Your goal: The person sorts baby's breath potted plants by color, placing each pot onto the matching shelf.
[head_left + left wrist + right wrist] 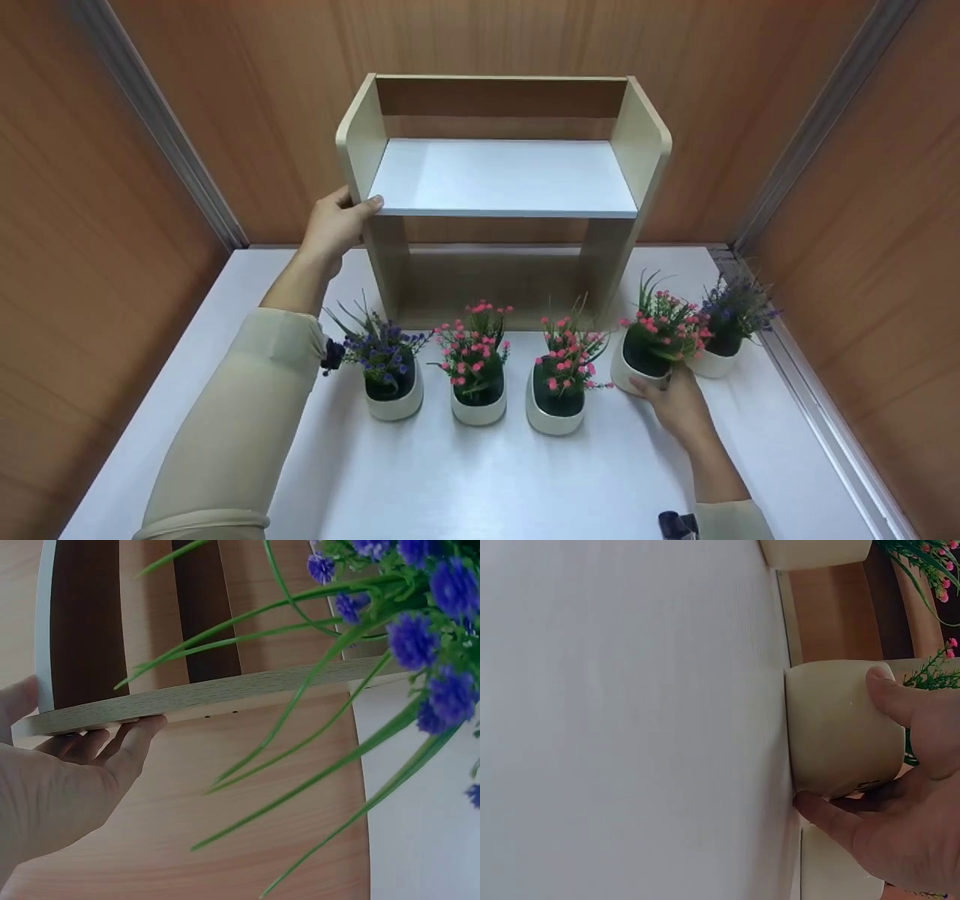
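A small wooden shelf [502, 180] with a white middle board stands at the back of the table. My left hand [337, 225] grips its left side panel, thumb at the board's front corner and fingers along the outer face, as the left wrist view shows. At the right, my right hand [679, 405] holds a pink-flowered potted plant [637, 367] by its cream pot. In the right wrist view the thumb lies on one side of the pot [844, 731] and the fingers on the other, with the pot's base right at the white tabletop.
Right beside the held plant stands a purple-flowered pot [712, 364]. In front of the shelf are another purple-flowered pot [395, 401] and two pink-flowered pots, one in the middle [480, 409] and one farther right [553, 416]. Wood-grain walls [862, 225] enclose the white table [450, 487].
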